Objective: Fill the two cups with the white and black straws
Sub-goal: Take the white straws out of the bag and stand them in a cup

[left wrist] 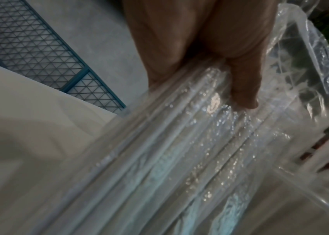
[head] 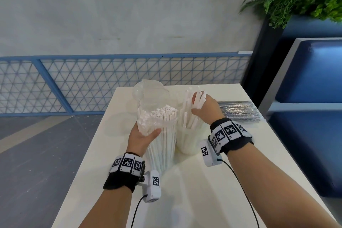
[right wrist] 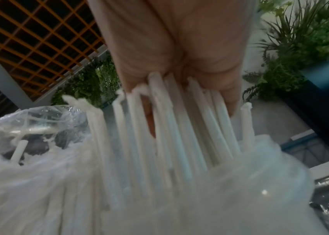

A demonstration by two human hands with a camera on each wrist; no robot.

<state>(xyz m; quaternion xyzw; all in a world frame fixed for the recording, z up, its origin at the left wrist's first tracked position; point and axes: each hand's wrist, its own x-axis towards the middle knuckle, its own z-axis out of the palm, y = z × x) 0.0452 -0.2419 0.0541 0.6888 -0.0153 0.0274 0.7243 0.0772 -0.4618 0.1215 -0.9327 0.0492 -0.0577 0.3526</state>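
white table, smooth & flat, carries everything. clear crinkly bag of white straws is stood upright at centre, gripped near its top by left hand, fingers curled round the film. just beside it, a translucent cup, part filled. right hand is closed round a bunch of thin paper-wrapped straws over the cup; ends should be kept aligned & let down together. black straws lie wrapped, glossy, at the right edge. 2nd cup not made out.

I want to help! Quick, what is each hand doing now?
Left hand: grips the clear bag of white straws.
Right hand: grips a bunch of white straws over the cup.
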